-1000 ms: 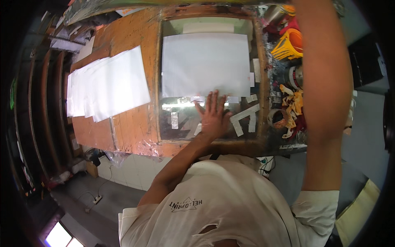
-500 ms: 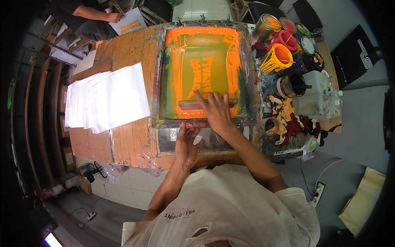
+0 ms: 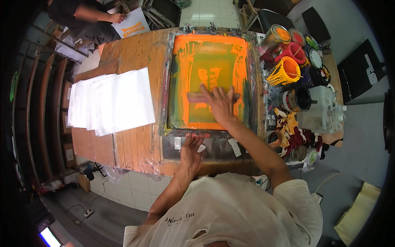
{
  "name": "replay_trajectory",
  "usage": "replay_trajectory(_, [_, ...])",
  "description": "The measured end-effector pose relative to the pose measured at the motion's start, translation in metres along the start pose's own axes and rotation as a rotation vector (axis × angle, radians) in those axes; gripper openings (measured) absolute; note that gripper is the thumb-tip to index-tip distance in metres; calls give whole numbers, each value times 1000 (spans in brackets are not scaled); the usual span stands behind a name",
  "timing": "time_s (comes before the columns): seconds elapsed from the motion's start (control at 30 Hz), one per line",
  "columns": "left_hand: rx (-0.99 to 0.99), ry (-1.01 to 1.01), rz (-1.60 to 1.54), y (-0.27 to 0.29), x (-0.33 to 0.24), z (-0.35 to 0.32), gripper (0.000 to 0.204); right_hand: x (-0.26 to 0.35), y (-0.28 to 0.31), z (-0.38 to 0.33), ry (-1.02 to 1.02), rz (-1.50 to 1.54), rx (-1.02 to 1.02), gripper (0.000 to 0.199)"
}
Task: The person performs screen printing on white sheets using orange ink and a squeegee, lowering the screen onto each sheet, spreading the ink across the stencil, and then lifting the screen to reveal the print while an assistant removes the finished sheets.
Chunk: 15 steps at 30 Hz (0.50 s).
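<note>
My right hand [image 3: 222,106] grips a squeegee [image 3: 196,97] lying crosswise on a screen-printing frame [image 3: 169,82]. The index finger stretches forward over the squeegee and the other fingers bend over its top. Orange ink [image 3: 240,61] coats the mesh along its sides and far end; orange lettering shows through the greenish middle, partly hidden by the hand and squeegee. At the frame's near rail, my left hand [image 3: 191,153] is turned palm up with its fingertips at the edge, holding it from below. A dark base board [image 3: 214,153] with pale tape pieces shows under the near rail.
White sheets [image 3: 123,99] lie stacked on the wooden table [image 3: 138,144] at left. Ink pots [image 3: 286,70], stained rags [image 3: 290,123] and a clear plastic container [image 3: 317,111] crowd the right. Clamps [image 3: 212,27] stand at the frame's far edge. Another person's hand [image 3: 117,18] holds a printed sheet [image 3: 131,25].
My right hand has pushed the squeegee away from me, from near the frame's front end to over the lettering. My left hand stays at the near rail. The whole view has shifted slightly.
</note>
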<state>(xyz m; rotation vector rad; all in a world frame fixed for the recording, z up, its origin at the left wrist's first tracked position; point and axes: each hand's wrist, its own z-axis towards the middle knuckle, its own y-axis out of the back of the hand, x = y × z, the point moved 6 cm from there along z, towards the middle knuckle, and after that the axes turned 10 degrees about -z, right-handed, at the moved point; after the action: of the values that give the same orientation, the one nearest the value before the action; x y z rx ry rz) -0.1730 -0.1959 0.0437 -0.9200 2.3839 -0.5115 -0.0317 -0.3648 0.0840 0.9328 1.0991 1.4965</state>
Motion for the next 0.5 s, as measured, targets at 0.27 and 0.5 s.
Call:
replay_trajectory(0.27, [-113, 9, -4, -1, 1, -3, 30, -74, -41, 151, -36, -88, -2, 77])
replay_trajectory(0.5, [-95, 50, 0, 1, -2, 1, 29, -93, -45, 184, -3, -50, 59, 76])
